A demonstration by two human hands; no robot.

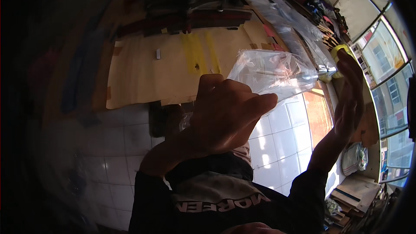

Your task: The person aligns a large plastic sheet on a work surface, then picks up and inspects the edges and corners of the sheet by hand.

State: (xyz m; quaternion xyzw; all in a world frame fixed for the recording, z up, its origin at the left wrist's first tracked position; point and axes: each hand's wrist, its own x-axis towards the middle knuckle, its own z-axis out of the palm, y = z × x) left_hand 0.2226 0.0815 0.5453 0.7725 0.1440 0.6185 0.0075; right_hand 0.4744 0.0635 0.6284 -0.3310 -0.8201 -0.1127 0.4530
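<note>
My left hand (227,112) is raised in the middle, fingers curled into a fist and thumb pointing right. A clear, crinkled plastic bag or sheet (275,69) spreads out behind it to the right. A bit of clear plastic also shows at the other side of the fist, so the hand appears closed on it; the grip itself is hidden. At the right, my right hand (350,89) is held up edge-on, fingers stretched, with no held thing visible. Just behind its fingertips is a yellow, rounded object (340,54), partly hidden, touching or apart I cannot tell.
Ahead stands a worktable covered with brown board (143,78), with yellow tape strips (195,54) and a small pale block (158,54) on it. A dark red bar (216,17) lies across its far side. Long clear plastic sheets (281,13) lie at the far right. Windows (394,86) line the right.
</note>
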